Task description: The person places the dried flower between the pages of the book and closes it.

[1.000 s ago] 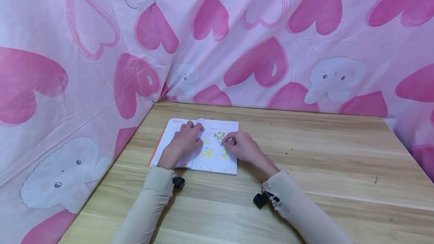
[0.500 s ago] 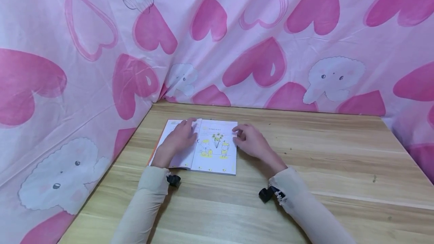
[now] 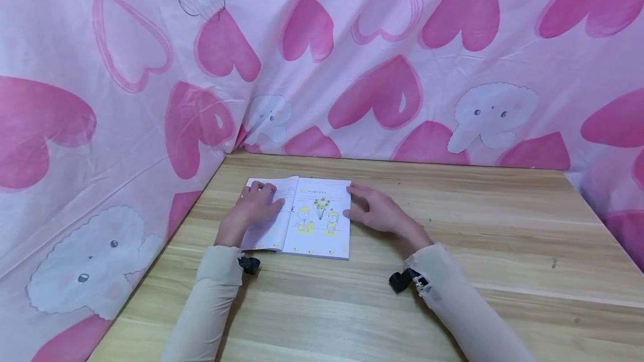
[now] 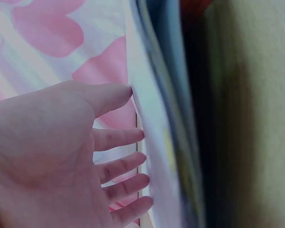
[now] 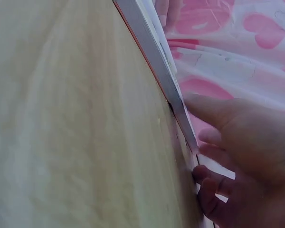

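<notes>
An open picture book (image 3: 314, 243) lies on the wooden table, its right page showing yellow flowers and two small yellow-hatted figures. Over the left page is my left hand (image 3: 254, 208), fingers spread and thumb towards the spine. In the left wrist view, the extended fingertips of this left hand (image 4: 61, 147) meet the surface of the page (image 4: 154, 114). Beside the book's right edge, my right hand (image 3: 378, 209) has its thumb and forefinger tips right at the border. The right wrist view shows the loosely bent right hand (image 5: 249, 147) close to the book's page edges (image 5: 156, 61).
The wooden table (image 3: 478, 250) extends to the right of the book and in front of it. A pink heart-patterned cloth (image 3: 372, 94) hangs along the back and left sides. Small black cameras are strapped at both sleeve cuffs.
My left hand has slid left from near the spine across the left page. My right hand has drawn back from the right page's drawing to the book's right edge, its fingers loosening.
</notes>
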Available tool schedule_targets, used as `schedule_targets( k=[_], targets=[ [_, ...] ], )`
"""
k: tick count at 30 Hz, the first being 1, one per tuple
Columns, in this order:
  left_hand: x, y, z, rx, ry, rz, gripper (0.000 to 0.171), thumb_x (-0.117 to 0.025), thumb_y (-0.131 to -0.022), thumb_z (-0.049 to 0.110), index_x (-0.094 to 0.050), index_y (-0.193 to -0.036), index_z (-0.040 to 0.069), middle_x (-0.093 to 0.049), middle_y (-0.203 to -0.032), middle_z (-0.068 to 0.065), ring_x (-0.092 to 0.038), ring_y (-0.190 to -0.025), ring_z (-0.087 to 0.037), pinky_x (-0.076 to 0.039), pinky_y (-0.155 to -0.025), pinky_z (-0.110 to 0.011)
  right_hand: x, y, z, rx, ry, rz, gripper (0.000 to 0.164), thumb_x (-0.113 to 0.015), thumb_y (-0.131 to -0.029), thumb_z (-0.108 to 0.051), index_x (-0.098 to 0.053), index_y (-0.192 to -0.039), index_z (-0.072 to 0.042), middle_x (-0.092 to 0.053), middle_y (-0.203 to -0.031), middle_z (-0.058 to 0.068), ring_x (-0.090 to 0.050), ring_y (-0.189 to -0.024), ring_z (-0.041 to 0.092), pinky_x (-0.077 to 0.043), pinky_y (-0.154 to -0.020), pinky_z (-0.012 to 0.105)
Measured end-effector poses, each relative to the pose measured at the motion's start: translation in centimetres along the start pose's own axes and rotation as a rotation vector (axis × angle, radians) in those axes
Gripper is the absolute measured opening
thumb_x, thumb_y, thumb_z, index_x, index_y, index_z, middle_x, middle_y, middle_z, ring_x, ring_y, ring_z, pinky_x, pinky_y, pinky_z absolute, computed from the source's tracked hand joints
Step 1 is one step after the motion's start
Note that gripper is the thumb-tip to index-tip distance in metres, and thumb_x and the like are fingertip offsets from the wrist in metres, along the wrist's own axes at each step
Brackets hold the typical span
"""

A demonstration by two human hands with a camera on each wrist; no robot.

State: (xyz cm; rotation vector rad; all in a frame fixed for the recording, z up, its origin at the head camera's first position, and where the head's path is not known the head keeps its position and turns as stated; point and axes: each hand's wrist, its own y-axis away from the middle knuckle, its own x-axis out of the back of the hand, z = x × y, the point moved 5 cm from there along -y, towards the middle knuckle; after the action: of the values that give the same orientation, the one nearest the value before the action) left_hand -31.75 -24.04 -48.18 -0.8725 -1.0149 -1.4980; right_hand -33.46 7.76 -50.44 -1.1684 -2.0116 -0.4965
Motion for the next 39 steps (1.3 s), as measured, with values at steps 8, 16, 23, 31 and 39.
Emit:
schedule_targets(
  k=[8, 16, 23, 31, 39],
  targets=[
    [-1.1, -0.5, -1.2, 0.033, 0.009, -0.064, 0.066, -0.046, -0.111, 0.054, -0.038, -0.166, 0.019, -0.010, -0.173, -0.039, -0.008, -0.158, -0.066, -0.017, -0.124, -0.081, -0.5, 0.0, -0.2, -0.004, 0.048, -0.022, 0.076, -0.073, -0.103, -0.044, -0.044, -0.165, -0.010, -0.032, -0.178, 0.011, -0.028, -0.166, 0.034, -0.026, -0.133, 0.056],
    [-0.4, 0.4, -0.4, 0.153, -0.004, -0.095, 0.081, -0.042, -0.112, 0.057, -0.019, -0.172, 0.007, -0.013, -0.165, -0.050, -0.010, -0.158, -0.068, -0.017, -0.127, -0.078, -0.5, 0.1, -0.2, -0.025, 0.036, -0.038, 0.077, -0.072, -0.104, -0.047, -0.043, -0.166, -0.012, -0.030, -0.179, 0.008, -0.026, -0.167, 0.032, -0.025, -0.134, 0.055],
    [0.2, 0.5, -0.3, 0.140, 0.004, -0.040, 0.084, -0.032, -0.112, 0.062, -0.015, -0.171, 0.005, -0.029, -0.165, -0.043, -0.029, -0.153, -0.065, -0.026, -0.125, -0.075, -0.4, 0.2, -0.4, -0.020, 0.043, -0.031, 0.077, -0.072, -0.103, -0.047, -0.043, -0.166, -0.012, -0.031, -0.179, 0.010, -0.028, -0.166, 0.033, -0.026, -0.134, 0.056],
    [0.3, 0.0, 0.2, 0.082, 0.110, -0.023, 0.090, -0.042, -0.110, 0.059, -0.004, -0.173, 0.007, -0.019, -0.173, -0.036, -0.033, -0.154, -0.060, -0.029, -0.125, -0.073, -0.4, 0.3, -0.5, -0.025, 0.044, -0.031, 0.076, -0.073, -0.104, -0.045, -0.043, -0.166, -0.012, -0.030, -0.179, 0.009, -0.028, -0.166, 0.033, -0.026, -0.134, 0.056],
    [1.9, 0.4, 2.0, -0.053, 0.246, 0.070, 0.088, -0.067, -0.107, 0.039, -0.017, -0.172, 0.006, -0.042, -0.164, -0.028, -0.052, -0.140, -0.042, -0.042, -0.123, -0.060, -0.5, 0.2, -0.4, -0.054, 0.029, -0.037, 0.077, -0.073, -0.103, -0.047, -0.043, -0.166, -0.015, -0.029, -0.179, 0.007, -0.026, -0.167, 0.031, -0.024, -0.134, 0.055]
  ],
)
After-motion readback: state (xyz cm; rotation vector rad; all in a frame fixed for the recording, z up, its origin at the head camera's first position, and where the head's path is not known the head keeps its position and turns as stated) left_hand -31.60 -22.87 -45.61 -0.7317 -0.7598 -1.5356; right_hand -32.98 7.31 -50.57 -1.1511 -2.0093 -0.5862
